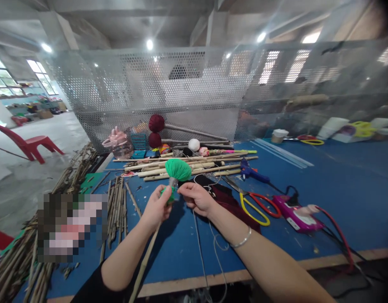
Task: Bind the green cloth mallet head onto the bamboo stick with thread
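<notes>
My left hand (159, 203) is closed around the top of a thin wooden stick (145, 261), which slants down toward the table's front edge. A round head of bright green cloth (177, 169) tops the stick, with a grey-wrapped neck (173, 182) just under it. More green cloth shows at my left fingers. Right beside the neck, my right hand (196, 198) is pinched, and a thin grey cord (198, 235) hangs below it to the front edge. What lies exactly between those fingertips is small and partly hidden.
Scissors (253, 202), dark red cloth (234, 202), a blue glue gun (253, 172) and a magenta power strip (296, 212) lie to the right. Wooden sticks (187, 166) and dark red ball-headed sticks (156, 123) lie behind. Twigs (116, 206) cover the left; a perforated screen (181, 97) stands behind.
</notes>
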Available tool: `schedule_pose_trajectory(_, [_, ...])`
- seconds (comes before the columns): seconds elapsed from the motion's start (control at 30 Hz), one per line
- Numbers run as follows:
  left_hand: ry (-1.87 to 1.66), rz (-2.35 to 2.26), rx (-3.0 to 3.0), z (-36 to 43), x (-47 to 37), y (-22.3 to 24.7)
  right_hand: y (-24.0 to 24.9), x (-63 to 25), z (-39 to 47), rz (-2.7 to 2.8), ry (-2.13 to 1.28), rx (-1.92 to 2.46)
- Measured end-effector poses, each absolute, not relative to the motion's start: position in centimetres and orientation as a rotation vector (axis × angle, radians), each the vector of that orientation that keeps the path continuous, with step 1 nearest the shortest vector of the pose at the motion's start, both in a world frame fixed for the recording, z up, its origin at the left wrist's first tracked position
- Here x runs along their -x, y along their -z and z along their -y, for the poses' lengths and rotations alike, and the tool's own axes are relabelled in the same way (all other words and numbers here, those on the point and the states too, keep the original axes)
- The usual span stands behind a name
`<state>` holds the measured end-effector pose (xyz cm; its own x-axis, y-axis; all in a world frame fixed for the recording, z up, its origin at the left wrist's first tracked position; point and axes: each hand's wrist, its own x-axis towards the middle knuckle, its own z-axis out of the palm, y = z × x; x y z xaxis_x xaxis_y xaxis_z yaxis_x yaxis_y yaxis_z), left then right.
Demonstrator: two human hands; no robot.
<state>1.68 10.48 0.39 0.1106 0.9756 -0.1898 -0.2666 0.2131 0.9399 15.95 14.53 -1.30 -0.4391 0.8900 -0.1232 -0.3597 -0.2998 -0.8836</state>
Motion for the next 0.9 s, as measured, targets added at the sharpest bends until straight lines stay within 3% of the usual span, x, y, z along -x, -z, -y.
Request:
schedule_pose_trajectory(0.37, [-1.105, -1.186, -0.959, -10.4, -2.1, -0.9, 1.2, -16.1, -14.0, 1.229, -1.806, 0.788])
schedule_pose_trajectory(0.67, [-1.034, -0.94, -0.889, -10.1, -1.7, -0.7, 1.8, -16.1, -14.6, 1.191, -1.766, 0.803])
schedule_pose_trajectory(0.9, [-0.986, -1.048, -1.301, -10.0, -1.5, -0.4, 1.8, -16.7, -15.0, 1.269, -1.666, 0.842])
